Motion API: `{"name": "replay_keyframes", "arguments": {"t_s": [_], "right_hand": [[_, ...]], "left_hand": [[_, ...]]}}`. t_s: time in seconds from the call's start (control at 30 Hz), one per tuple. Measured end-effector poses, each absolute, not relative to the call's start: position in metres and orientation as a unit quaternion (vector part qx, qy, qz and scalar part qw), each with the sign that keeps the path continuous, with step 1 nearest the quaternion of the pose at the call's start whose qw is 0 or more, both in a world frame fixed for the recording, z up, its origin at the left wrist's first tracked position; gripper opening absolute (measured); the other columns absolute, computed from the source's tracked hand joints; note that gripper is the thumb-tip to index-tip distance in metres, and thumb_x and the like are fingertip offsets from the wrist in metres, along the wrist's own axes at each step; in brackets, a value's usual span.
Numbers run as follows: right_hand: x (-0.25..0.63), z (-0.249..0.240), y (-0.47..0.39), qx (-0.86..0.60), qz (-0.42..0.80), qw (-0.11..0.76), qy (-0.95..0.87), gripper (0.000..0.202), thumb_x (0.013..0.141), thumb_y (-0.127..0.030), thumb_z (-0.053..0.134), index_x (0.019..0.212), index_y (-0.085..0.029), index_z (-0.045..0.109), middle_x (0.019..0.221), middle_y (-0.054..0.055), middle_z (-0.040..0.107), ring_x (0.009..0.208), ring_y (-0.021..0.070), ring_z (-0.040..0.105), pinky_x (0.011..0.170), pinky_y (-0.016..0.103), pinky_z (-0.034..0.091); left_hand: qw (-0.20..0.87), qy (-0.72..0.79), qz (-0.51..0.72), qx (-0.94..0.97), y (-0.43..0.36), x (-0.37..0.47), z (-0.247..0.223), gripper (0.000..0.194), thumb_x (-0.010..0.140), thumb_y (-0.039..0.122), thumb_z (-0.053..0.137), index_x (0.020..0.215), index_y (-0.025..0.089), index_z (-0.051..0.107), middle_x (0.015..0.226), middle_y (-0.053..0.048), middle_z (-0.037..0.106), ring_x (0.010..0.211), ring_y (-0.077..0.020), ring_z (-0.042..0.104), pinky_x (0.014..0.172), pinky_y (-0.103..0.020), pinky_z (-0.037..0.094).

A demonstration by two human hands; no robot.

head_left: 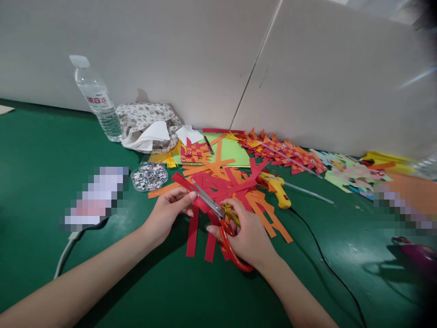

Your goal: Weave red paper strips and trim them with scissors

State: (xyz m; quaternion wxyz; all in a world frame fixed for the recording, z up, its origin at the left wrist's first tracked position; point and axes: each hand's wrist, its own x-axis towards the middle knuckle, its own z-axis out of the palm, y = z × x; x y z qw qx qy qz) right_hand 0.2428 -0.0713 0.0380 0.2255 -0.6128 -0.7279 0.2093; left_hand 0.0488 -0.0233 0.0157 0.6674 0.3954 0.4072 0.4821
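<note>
My left hand (173,206) pinches a red paper strip (183,181) between thumb and fingers. In my right hand (247,232) is a pair of scissors (235,249) with red handles, its metal blades pointing up and left. The blades lie across or beside the strip close to my left thumb; whether they touch the paper I cannot tell. A bit of yellow shows at my right fingers, partly hidden. Beneath and beyond both hands spreads a loose pile of red strips (210,246) and orange strips (269,214).
A yellow glue gun (280,191) with a black cord lies to the right. Woven paper fish (290,155) line the wall. To the left are a bag of googly eyes (150,176), a phone (99,193) on a cable, a water bottle (97,98) and a tissue pouch (146,116).
</note>
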Motion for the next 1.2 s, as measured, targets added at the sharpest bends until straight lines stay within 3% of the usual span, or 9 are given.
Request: {"name": "replay_keyframes", "arguments": {"t_s": [0.37,0.57,0.8,1.2], "right_hand": [[0.2433,0.0362,-0.0715,-0.615,0.203,0.235,-0.725,0.046,0.072,-0.050,0.068,0.103,-0.022,0.052,0.063,-0.001,0.062,0.055,0.0181,0.057,0.051,0.027,0.038],[0.2435,0.0360,-0.0725,-0.619,0.174,0.221,-0.733,0.053,0.072,-0.057,0.066,0.110,-0.022,0.050,0.070,0.001,0.063,0.061,0.0201,0.059,0.055,0.029,0.040],[0.2438,0.0355,-0.0707,-0.618,0.135,0.214,-0.744,0.054,0.074,-0.052,0.065,0.115,-0.022,0.049,0.081,0.005,0.066,0.068,0.0222,0.062,0.059,0.030,0.043],[0.2436,0.0365,-0.0716,-0.609,0.159,0.213,-0.747,0.047,0.075,-0.048,0.064,0.109,-0.019,0.051,0.060,-0.002,0.058,0.055,0.0182,0.057,0.051,0.026,0.037]], "left_hand": [[0.682,0.402,0.479,0.379,-0.0235,0.0493,0.0166,0.025,0.067,0.034,0.077,0.064,0.016,0.059,0.050,0.007,0.053,0.045,-0.0040,0.049,0.047,-0.015,0.039],[0.679,0.388,0.482,0.395,-0.0237,0.0488,0.0158,0.022,0.068,0.032,0.076,0.066,0.016,0.062,0.049,0.007,0.052,0.044,-0.0034,0.045,0.047,-0.015,0.036],[0.668,0.392,0.475,0.418,-0.0240,0.0496,0.0148,0.021,0.068,0.032,0.076,0.066,0.016,0.063,0.051,0.006,0.053,0.046,-0.0041,0.045,0.049,-0.016,0.037],[0.695,0.375,0.462,0.403,-0.0235,0.0496,0.0146,0.026,0.065,0.035,0.079,0.065,0.015,0.063,0.049,0.007,0.053,0.044,-0.0025,0.044,0.046,-0.014,0.035]]}}
